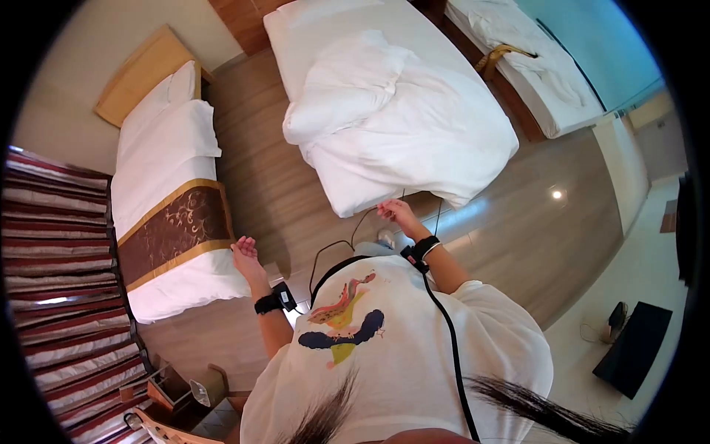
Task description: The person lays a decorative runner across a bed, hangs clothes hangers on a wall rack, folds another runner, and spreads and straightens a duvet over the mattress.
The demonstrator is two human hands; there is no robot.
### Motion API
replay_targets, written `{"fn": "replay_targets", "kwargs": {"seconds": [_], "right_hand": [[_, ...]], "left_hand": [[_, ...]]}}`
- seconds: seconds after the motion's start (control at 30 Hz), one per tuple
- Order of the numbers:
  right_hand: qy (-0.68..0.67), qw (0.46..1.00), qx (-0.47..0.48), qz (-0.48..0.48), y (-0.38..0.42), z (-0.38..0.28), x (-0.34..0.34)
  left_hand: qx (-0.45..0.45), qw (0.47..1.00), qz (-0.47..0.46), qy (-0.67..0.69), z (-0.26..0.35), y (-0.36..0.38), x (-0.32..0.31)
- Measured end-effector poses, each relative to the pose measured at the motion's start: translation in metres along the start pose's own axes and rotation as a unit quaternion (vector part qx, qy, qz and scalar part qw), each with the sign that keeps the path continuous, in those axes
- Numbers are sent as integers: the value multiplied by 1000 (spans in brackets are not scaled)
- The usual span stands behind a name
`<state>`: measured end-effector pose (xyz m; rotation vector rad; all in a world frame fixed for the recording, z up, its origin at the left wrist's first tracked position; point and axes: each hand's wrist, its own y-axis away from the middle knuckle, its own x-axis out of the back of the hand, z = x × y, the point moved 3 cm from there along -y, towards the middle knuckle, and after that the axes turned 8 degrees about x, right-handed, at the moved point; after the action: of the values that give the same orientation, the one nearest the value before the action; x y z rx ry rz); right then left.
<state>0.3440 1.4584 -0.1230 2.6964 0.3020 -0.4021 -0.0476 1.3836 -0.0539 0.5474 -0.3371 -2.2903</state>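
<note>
My left hand (247,255) is palm up with fingers loosely curled and apart, holding nothing. It is right beside the edge of a brown and gold bed runner (181,226), which lies across the narrow bed (166,159) with white bedding. In front of my body, my right hand (399,213) has its fingers bent but apart, and nothing shows in it. Just beyond it is the foot of the large bed (444,155), where a crumpled white duvet (355,89) is bunched on top. Black straps with small devices circle both wrists.
A third bed (551,89) with rumpled white bedding stands at the far right, a gold-brown runner (503,55) bunched on it. Striped curtains (63,281) hang at left. Thin black cables (333,244) loop near my waist. Wooden floor (251,140) runs between the beds.
</note>
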Motion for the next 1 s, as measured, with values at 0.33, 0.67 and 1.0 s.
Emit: {"fn": "replay_targets", "kwargs": {"seconds": [0.33,0.67,1.0], "right_hand": [[-152,970,187,20,-43,-67,-54],[-220,938,247,-106,-133,-132,-207],[-176,934,283,-129,-188,-196,-289]], "left_hand": [[5,999,45,-2,38,-30,49],[-16,996,-78,-39,120,-138,-5],[9,996,-90,-20,168,-268,4]]}}
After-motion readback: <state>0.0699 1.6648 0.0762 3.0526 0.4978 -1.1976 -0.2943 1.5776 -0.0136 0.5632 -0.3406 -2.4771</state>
